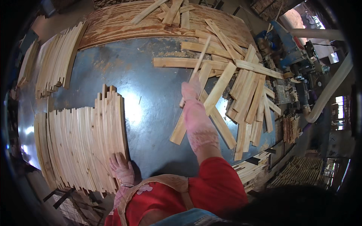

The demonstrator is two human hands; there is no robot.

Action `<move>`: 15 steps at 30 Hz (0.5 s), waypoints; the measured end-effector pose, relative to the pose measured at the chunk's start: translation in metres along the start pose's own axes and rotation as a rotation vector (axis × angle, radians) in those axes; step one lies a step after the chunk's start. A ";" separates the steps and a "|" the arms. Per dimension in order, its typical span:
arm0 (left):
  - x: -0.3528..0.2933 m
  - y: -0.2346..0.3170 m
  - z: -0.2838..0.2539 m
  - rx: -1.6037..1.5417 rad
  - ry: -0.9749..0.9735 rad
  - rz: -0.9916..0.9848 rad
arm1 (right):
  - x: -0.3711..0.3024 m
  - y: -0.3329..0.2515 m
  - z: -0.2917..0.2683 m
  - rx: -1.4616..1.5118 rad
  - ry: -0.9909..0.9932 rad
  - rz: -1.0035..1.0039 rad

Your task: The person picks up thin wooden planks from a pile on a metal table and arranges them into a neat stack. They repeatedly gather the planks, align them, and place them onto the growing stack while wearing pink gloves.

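Note:
My right hand [191, 90], in a pink glove, is closed around a narrow wooden strip [202, 55]. It holds the strip above the blue-grey metal tabletop [151, 98], beside a loose pile of wooden slats [247, 92]. My left hand [121, 168], also gloved, lies with fingers stretched out against the near right side of a row of strips [81, 147]. Those strips stand packed side by side at the left, their far ends uneven. The lower part of the held strip passes behind my right hand.
More strips [62, 56] stand packed at the far left. A rough wooden board [113, 28] runs along the table's far side, with several slats [171, 13] on it. Blue machinery [284, 41] and a pale hose [332, 88] are at the right. Stacked wood [301, 171] lies beyond the near right edge.

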State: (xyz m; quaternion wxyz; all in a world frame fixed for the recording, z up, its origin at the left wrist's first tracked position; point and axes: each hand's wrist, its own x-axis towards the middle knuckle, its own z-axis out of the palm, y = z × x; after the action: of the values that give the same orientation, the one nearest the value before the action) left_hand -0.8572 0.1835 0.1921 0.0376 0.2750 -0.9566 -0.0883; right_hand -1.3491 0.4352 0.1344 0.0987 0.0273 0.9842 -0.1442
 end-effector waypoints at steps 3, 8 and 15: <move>0.021 0.026 -0.006 -0.524 -0.146 0.037 | -0.114 -0.022 -0.001 0.889 0.009 -0.074; 0.100 0.092 0.019 -1.356 -0.784 -0.248 | -0.192 0.001 0.024 0.421 -0.033 -0.127; 0.015 0.062 0.006 -0.368 -0.181 -0.064 | -0.161 -0.028 -0.011 -0.128 0.154 -0.034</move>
State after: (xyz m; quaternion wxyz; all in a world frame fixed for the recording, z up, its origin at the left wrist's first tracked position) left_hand -0.9030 0.2277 0.1987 -0.0016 0.2849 -0.9146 -0.2870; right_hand -1.1961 0.4078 0.1847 0.0219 0.0151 0.9964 -0.0799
